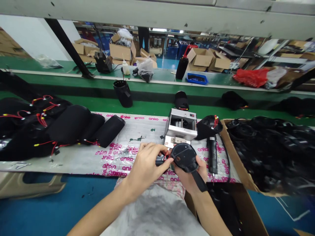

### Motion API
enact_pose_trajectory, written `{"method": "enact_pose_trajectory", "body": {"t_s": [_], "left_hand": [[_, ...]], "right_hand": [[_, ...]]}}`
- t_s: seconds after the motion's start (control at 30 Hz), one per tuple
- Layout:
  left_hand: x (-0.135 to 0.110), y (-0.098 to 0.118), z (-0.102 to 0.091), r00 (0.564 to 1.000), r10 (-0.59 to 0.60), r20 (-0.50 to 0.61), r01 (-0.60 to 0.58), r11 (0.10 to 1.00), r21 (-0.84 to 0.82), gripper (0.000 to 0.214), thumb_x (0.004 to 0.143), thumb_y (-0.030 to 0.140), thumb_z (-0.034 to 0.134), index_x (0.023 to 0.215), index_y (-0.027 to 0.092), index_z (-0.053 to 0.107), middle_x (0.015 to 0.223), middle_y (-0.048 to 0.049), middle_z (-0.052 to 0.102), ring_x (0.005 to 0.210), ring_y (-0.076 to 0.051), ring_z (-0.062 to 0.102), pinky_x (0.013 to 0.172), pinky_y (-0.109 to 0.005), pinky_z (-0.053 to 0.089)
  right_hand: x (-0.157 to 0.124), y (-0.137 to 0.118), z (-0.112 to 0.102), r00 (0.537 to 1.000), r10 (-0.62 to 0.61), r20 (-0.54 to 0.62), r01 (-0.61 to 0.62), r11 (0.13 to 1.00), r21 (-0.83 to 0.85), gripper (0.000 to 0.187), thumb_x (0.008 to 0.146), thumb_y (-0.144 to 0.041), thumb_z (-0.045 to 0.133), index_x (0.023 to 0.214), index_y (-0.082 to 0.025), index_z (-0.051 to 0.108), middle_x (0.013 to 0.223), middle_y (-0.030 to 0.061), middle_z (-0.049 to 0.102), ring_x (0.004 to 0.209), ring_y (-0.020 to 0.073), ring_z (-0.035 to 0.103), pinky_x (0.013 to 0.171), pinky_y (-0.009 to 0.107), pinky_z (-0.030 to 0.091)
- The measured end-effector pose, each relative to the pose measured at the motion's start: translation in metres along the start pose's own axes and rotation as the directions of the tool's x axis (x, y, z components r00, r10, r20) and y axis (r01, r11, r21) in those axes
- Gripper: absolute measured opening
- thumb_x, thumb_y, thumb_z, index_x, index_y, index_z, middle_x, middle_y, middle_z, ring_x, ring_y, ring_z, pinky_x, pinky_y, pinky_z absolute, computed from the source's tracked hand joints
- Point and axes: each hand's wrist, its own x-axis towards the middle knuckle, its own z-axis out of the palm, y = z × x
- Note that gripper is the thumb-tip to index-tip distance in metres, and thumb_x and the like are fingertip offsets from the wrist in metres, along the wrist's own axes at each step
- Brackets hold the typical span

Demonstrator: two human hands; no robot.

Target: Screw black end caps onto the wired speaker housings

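Main thing: a round black plastic cap with a flat black tail [185,158], smooth and dull, held in both hands just above the bench.

Left hand: the left hand [145,165] has a narrow, tight pinch on a small black plastic piece [159,160], right by thin red wires [167,154] at the edge of the cap.

Right hand: the right hand [190,177] has a wider grip, holding the cap from below with its fingers curled up around the edge.

Just past the hands: a boxy silver metal machine [180,126] with a dark hole in its front stands on the bench.

Beside the machine: a black cup-shaped piece with red wires [209,127] sits near a long black ribbed handle [213,154].

Bench top: a shiny plastic sheet with pink letters [118,160] lies over the green bench [147,108].

Left side: a heap of fat, rounded black bodies with red wires [66,126] lies on the sheet.

Right side: a brown cardboard box [236,157] is full of round black parts [270,147].

Far side: a black tube [122,93] stands upright on the green bench.
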Motion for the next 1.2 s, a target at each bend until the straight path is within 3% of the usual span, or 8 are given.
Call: {"method": "enact_pose_trajectory", "body": {"t_s": [0.2,0.3,0.4,0.5,0.6,0.7,0.9,1.2], "left_hand": [[-0.015,-0.006,-0.004,0.991,-0.095,-0.094,0.083,0.989,-0.124,0.03,0.103,0.017,0.075,0.131,0.024,0.065,0.101,-0.0004,0.083,0.092,-0.018,0.082,0.089,-0.031,0.064],[-0.02,-0.007,0.0,0.983,-0.12,-0.141,0.081,0.964,-0.255,0.022,0.102,0.018,0.078,0.121,0.023,0.068,0.103,-0.0007,0.083,0.088,-0.016,0.084,0.084,-0.027,0.067],[-0.018,-0.006,0.003,0.986,-0.044,-0.158,0.002,0.968,-0.251,0.012,0.1,0.016,0.08,0.107,0.023,0.073,0.096,0.0004,0.084,0.084,-0.016,0.082,0.081,-0.029,0.066],[-0.011,-0.002,0.004,0.986,0.042,-0.162,-0.079,0.97,-0.232,0.012,0.101,0.012,0.078,0.105,0.022,0.074,0.094,0.0005,0.086,0.081,-0.016,0.081,0.084,-0.033,0.062],[-0.008,-0.001,0.006,0.985,0.033,-0.17,-0.073,0.969,-0.236,0.011,0.101,0.012,0.077,0.103,0.022,0.074,0.092,0.0006,0.086,0.079,-0.017,0.08,0.083,-0.035,0.06],[-0.009,-0.001,0.007,0.985,-0.01,-0.17,-0.035,0.965,-0.259,0.009,0.101,0.014,0.078,0.103,0.022,0.075,0.092,0.0001,0.086,0.082,-0.017,0.08,0.087,-0.035,0.062],[-0.011,-0.002,0.006,0.985,-0.019,-0.169,-0.03,0.96,-0.279,0.011,0.101,0.013,0.078,0.108,0.021,0.077,0.098,-0.0013,0.086,0.087,-0.017,0.081,0.09,-0.033,0.063],[-0.009,-0.004,0.001,0.988,0.006,-0.154,-0.054,0.951,-0.306,0.011,0.101,0.011,0.076,0.106,0.02,0.077,0.097,-0.0027,0.086,0.088,-0.018,0.081,0.086,-0.033,0.062]], "right_hand": [[-0.002,0.002,0.0,0.995,0.015,0.101,0.002,0.985,-0.171,0.067,0.09,-0.082,0.056,0.114,-0.026,0.083,0.127,0.0122,0.081,0.132,0.0384,0.07,0.12,0.061,0.054],[-0.002,0.0,0.001,0.993,0.025,0.118,-0.004,0.984,-0.176,0.066,0.091,-0.082,0.056,0.113,-0.025,0.083,0.118,0.0122,0.083,0.129,0.0385,0.073,0.119,0.06,0.055],[-0.003,-0.005,0.005,0.99,0.019,0.139,0.006,0.983,-0.181,0.069,0.088,-0.081,0.062,0.121,-0.024,0.081,0.114,0.0135,0.083,0.127,0.0411,0.073,0.117,0.062,0.057],[-0.006,-0.014,0.012,0.985,-0.039,0.166,0.077,0.971,-0.227,0.074,0.085,-0.08,0.069,0.136,-0.025,0.074,0.13,0.0139,0.079,0.136,0.0426,0.068,0.118,0.062,0.056],[-0.009,-0.02,0.017,0.968,-0.152,0.198,0.21,0.926,-0.314,0.075,0.089,-0.076,0.071,0.146,-0.027,0.064,0.149,0.0121,0.069,0.147,0.0409,0.061,0.127,0.059,0.05],[-0.009,-0.02,0.02,0.959,-0.199,0.204,0.261,0.899,-0.353,0.073,0.091,-0.073,0.073,0.146,-0.026,0.06,0.153,0.0114,0.066,0.149,0.0393,0.058,0.134,0.057,0.042],[-0.01,-0.021,0.018,0.929,-0.246,0.276,0.334,0.878,-0.342,0.072,0.096,-0.074,0.071,0.151,-0.028,0.058,0.158,0.0107,0.06,0.152,0.0366,0.055,0.134,0.052,0.04],[-0.009,-0.036,0.027,0.9,-0.282,0.333,0.417,0.783,-0.462,0.09,0.083,-0.085,0.079,0.15,-0.03,0.059,0.152,0.0138,0.059,0.138,0.0372,0.065,0.116,0.049,0.06]]}}
